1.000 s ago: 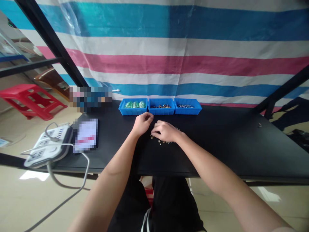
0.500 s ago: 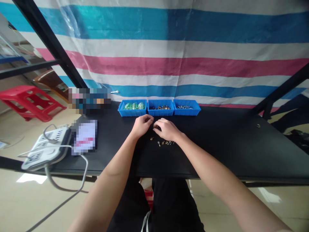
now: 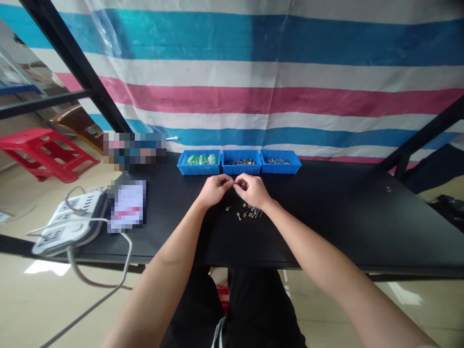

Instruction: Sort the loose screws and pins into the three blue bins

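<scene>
At frame centre, left hand [image 3: 213, 189] and right hand [image 3: 253, 190] meet fingertip to fingertip, pinching something too small to identify, just above loose metal parts [image 3: 244, 211] on the surface [image 3: 326, 217].

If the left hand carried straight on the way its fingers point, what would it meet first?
The left hand points right, its fingertips about meeting the right hand. It would probably meet that hand's fingers first; whether a small part sits pinched between them is too small to tell.
</scene>
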The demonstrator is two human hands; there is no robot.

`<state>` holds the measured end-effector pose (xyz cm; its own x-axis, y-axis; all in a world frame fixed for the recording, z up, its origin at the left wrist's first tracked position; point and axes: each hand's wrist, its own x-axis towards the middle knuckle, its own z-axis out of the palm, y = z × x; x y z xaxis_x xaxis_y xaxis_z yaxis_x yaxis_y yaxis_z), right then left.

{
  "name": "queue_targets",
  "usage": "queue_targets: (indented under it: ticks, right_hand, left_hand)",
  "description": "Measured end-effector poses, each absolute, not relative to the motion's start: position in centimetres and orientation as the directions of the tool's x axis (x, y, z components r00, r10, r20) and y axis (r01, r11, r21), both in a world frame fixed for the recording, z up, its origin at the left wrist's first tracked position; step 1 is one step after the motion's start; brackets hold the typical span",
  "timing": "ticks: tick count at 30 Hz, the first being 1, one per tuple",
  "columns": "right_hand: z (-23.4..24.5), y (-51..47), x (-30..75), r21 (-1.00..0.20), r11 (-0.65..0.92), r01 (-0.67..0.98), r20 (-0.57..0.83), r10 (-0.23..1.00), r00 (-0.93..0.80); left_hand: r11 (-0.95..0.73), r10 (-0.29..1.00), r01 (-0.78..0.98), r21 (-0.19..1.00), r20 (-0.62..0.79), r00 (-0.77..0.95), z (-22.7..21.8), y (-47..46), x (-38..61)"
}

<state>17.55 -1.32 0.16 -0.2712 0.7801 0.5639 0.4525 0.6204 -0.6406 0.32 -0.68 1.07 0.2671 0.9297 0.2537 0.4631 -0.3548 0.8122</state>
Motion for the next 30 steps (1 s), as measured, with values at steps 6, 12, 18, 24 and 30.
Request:
queue_targets:
  ticks: [6,12,18,24,30]
  right_hand:
    - [0.1,-1.2,17.5,-0.652,0.674,0.348,0.61,0.738,-0.288]
    - [0.6,-1.4,17.7,-0.716,0.618,0.326,0.545,0.786,-0.291]
    - [0.6,-1.1,18.5,-0.783,0.54,0.309,0.468,0.838,-0.28]
    - [-0.1,0.6,19.6,-0.761,0.512,0.399,0.539,0.841,-0.052]
    - [-0.4,1.7,20.5,-0.523,0.479,0.705,0.66,0.751,-0.02]
  left_hand:
    - [-0.37,0.924,0.443,0.817,0.274,0.268,1.0,-0.5,0.2]
    - [-0.362,0.924,0.405,0.84,0.266,0.275,0.8,-0.4,0.4]
    - [-0.3,0.953,0.403,0.865,0.254,0.164,0.5,-0.2,0.4]
    - [-0.262,0.963,0.407,0.875,0.265,0.051,-0.3,0.4,0.1]
    - [-0.254,0.964,0.42,0.871,0.264,0.036,-0.1,0.3,0.1]
